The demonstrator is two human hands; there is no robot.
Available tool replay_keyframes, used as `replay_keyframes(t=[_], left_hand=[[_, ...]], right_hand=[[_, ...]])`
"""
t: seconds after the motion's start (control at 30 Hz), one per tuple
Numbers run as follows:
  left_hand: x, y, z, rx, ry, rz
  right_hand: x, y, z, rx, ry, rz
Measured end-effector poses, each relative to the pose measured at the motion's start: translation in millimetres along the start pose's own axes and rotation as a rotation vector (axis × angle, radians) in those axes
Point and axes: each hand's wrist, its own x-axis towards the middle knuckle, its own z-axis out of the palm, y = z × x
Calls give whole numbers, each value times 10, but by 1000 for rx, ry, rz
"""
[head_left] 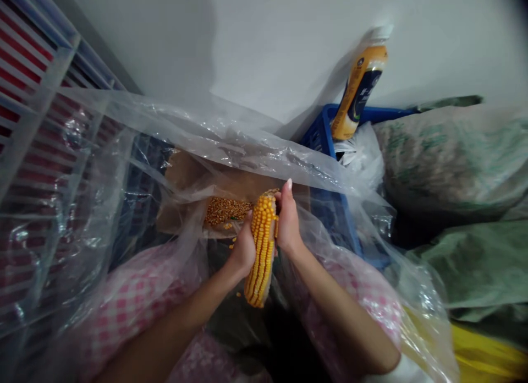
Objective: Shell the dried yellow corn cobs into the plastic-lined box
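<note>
A yellow ear of corn (pixel 260 251) is held tilted in front of me, with a bare strip along its right side where the kernels are gone. My left hand (pixel 245 250) is closed around the cob from the left. On the right side, my right hand (pixel 289 223) touches the upper part of the cob, its thumb raised and its fingers curled behind, partly hidden. Beyond the cob, loose corn kernels (pixel 226 212) lie in a cardboard box (pixel 181 174). A clear plastic sheet (pixel 256 146) spreads around the box and over my lap.
At the right stands a blue basket (pixel 328 119) with an orange bottle (pixel 359 88) leaning in it and a white bag (pixel 363 160). Filled sacks (pixel 454 157) are beside it. A slatted blue crate (pixel 61 36) rises at the left, and a pale wall (pixel 264 47) closes the back.
</note>
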Motion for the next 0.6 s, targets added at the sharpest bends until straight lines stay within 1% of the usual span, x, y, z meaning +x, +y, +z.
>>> replay_keyframes(t=[0.1, 0.13, 0.23, 0.3, 0.33, 0.37, 0.43, 0.47, 0.53, 0.6], left_hand=[[-27, 23, 44, -40, 40, 98], [-24, 38, 49, -44, 47, 123], [-21, 111, 38, -23, 27, 115], [-26, 167, 18, 4, 26, 112], [-27, 194, 8, 16, 42, 127], [-26, 217, -1, 26, 75, 162], [-15, 251, -12, 39, 152, 265], [-6, 262, -16, 48, 179, 311], [16, 264, -25, 80, 202, 365], [42, 238, -42, 141, 196, 396]], right_hand=[[43, -65, -8, -3, 7, -20], [76, -85, -18, -12, -15, -2], [192, -132, -72, 17, -136, 143], [241, -146, -108, 20, -154, 209], [247, -148, -118, -8, -123, 195], [241, -148, -120, -56, -78, 152], [198, -142, -99, -167, 3, 39], [165, -137, -77, -213, 20, -2], [95, -123, -23, -279, -5, -37], [33, -99, 30, -350, -33, -39]])
